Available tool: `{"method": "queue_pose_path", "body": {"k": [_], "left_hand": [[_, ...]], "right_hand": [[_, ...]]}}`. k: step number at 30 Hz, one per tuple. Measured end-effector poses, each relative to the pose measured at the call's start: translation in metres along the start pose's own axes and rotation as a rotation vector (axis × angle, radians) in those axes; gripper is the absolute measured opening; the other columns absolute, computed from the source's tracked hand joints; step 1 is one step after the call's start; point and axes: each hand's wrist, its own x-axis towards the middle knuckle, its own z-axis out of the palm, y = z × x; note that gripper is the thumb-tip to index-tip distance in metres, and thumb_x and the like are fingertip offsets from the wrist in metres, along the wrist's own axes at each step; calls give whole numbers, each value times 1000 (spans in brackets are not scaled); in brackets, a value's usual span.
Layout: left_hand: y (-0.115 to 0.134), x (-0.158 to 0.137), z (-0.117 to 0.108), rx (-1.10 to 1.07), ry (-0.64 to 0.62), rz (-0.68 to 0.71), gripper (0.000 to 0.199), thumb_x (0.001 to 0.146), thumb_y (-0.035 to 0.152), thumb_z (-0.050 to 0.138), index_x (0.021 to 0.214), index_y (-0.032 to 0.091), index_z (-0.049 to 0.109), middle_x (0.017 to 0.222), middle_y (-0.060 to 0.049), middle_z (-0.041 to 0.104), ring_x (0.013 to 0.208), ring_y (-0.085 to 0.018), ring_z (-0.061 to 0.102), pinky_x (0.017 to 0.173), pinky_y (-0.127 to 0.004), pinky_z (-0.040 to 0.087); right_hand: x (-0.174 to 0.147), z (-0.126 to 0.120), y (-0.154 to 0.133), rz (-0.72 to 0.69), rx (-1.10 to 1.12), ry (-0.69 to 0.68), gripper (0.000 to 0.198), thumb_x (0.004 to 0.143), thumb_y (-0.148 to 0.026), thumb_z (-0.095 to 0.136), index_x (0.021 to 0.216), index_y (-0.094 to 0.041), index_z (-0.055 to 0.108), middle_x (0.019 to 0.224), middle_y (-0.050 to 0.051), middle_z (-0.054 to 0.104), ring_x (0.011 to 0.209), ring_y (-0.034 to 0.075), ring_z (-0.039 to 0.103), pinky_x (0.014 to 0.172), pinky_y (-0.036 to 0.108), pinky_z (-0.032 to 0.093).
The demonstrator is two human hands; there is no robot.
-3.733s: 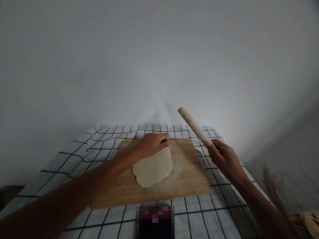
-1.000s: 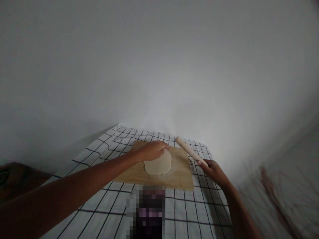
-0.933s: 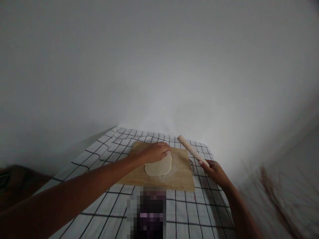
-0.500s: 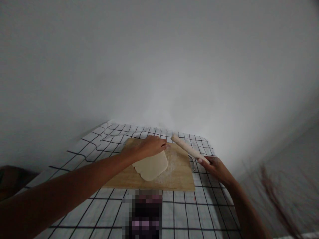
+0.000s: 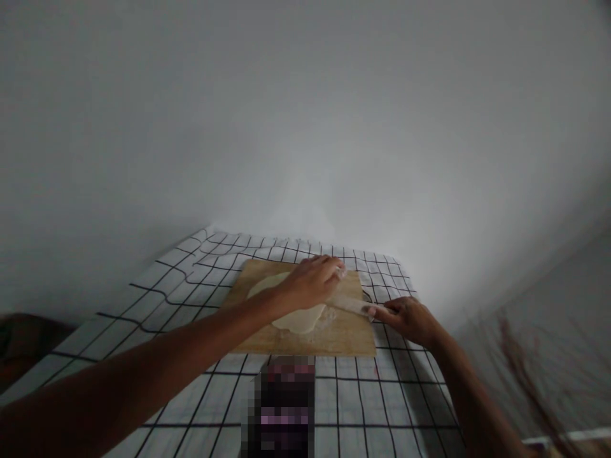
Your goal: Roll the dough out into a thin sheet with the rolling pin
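Note:
A pale, flattened sheet of dough [image 5: 300,320] lies on a wooden board [image 5: 344,343], with white flour dusted to its right. My left hand [image 5: 317,280] hovers across the dough's far right part, fingers curled together. Whitish powder shows at its fingertips; what they hold, if anything, I cannot make out. A light rolling pin [image 5: 351,305] points leftward over the board's right side, its far end close to or beneath my left hand. Around its right end, my right hand [image 5: 405,316] is closed, near the board's right edge.
A white cloth with black grid lines [image 5: 353,401] covers the table under the board. Behind it rises a plain pale wall [image 5: 305,127]. Thin reddish-brown twigs [image 5: 520,375] stand at the right. A pixelated dark patch [image 5: 286,407] sits at the front middle.
My left hand has moved right from over the dough toward the flour and rolling pin. The rolling pin has tipped lower, its far end now down by my left hand.

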Motion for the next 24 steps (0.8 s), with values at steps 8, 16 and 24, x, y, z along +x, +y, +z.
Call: {"method": "queue_pose_path", "body": {"k": [8,16,24], "left_hand": [[-2,25,43,114,-328,-68,48,107,45,36,151,28,47,164,-11,41,154,-35,29,121,-64,22],[25,-24,48,230,11,-21,52,108,40,32,148,11,48,157,-18,49,152,-34,36,126,-57,21],[76,-88,31,213,-2,7,59,108,44,28,157,12,36,167,-13,33,158,-28,22,129,-48,18]], "right_hand": [[4,2,3,54,-22,-6,72,92,-82,37,58,-21,53,56,0,48,54,13,43,55,27,27],[1,0,8,-6,59,-90,65,86,-80,52,58,-21,54,55,-2,46,53,12,39,51,27,24],[-7,2,18,-50,109,-249,57,80,-76,64,69,-20,61,63,-3,50,58,12,40,51,26,27]]}}
